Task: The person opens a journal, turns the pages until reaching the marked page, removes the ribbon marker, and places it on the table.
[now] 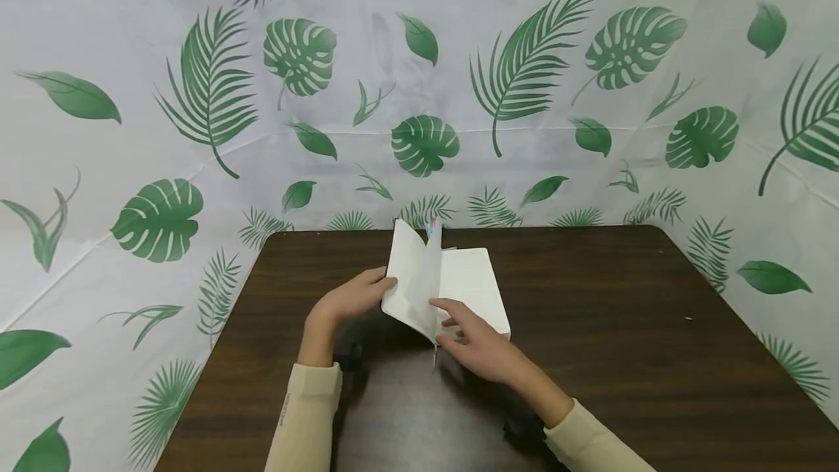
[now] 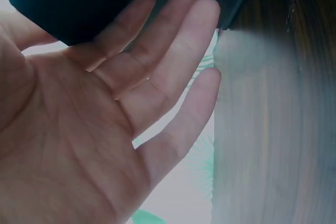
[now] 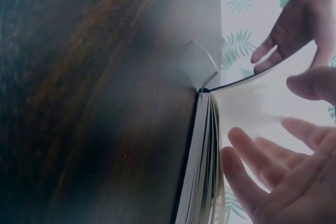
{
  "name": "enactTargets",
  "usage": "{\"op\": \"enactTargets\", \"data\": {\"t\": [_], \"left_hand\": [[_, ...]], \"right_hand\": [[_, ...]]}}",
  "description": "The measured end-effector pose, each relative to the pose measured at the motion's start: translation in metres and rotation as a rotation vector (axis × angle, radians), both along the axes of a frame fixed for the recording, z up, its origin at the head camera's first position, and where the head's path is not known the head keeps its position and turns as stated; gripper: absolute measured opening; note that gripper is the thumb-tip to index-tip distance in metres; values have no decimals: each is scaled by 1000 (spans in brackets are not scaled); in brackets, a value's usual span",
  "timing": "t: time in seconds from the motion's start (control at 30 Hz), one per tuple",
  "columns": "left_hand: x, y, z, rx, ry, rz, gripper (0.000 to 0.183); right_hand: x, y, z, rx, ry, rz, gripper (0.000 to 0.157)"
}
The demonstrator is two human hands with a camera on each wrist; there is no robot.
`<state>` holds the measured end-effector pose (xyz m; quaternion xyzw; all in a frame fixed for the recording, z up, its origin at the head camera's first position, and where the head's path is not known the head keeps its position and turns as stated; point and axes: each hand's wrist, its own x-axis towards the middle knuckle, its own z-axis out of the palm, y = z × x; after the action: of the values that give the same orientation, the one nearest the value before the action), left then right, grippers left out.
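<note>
An open notebook [image 1: 472, 279] with a dark cover and white pages lies on the table, its left cover and some pages raised at a slant. My left hand [image 1: 350, 297] grips that raised side at its left edge, thumb over the pages and fingers behind the dark cover [image 2: 126, 3]. Over the lower middle of the notebook is my right hand [image 1: 481, 344], fingers spread and slightly bent, fingertips right at a lifted page. From the right wrist, the page block [image 3: 202, 161] shows edge-on beside the right hand [image 3: 289, 166]. A thin ribbon [image 1: 435, 357] hangs from the spine's lower end.
The dark wood-grain table [image 1: 609, 341] extends around the notebook. Behind it hangs a white cloth [image 1: 367, 35] with green leaf prints. Small pink and blue strips [image 1: 430, 225] show at the notebook's top. Dark wrist straps sit near both cream sleeves [image 1: 304, 414].
</note>
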<state>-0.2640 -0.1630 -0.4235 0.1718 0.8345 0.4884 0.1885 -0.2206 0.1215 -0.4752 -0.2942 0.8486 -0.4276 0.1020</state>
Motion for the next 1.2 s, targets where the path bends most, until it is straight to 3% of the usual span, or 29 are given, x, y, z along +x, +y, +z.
{"op": "enactTargets", "data": {"t": [0.13, 0.3, 0.43, 0.57, 0.83, 1.03, 1.2], "left_hand": [[1, 6, -1, 7, -31, 30, 65], [2, 10, -2, 34, -26, 50, 68], [4, 11, -1, -33, 2, 79, 70], [4, 10, 0, -103, 42, 59, 64], [6, 6, 2, -89, 51, 17, 43], [6, 9, 4, -87, 63, 8, 42], [7, 10, 5, -73, 53, -8, 45]], "right_hand": [[1, 1, -2, 36, 48, 87, 61], [2, 1, -6, 66, 62, 108, 62], [5, 2, -6, 89, 54, 115, 64], [7, 2, -5, 112, 67, 129, 65], [5, 2, -7, 167, 142, 82, 61], [-3, 11, -10, 305, 116, 36, 62], [-8, 22, -10, 406, 149, 48, 64]]}}
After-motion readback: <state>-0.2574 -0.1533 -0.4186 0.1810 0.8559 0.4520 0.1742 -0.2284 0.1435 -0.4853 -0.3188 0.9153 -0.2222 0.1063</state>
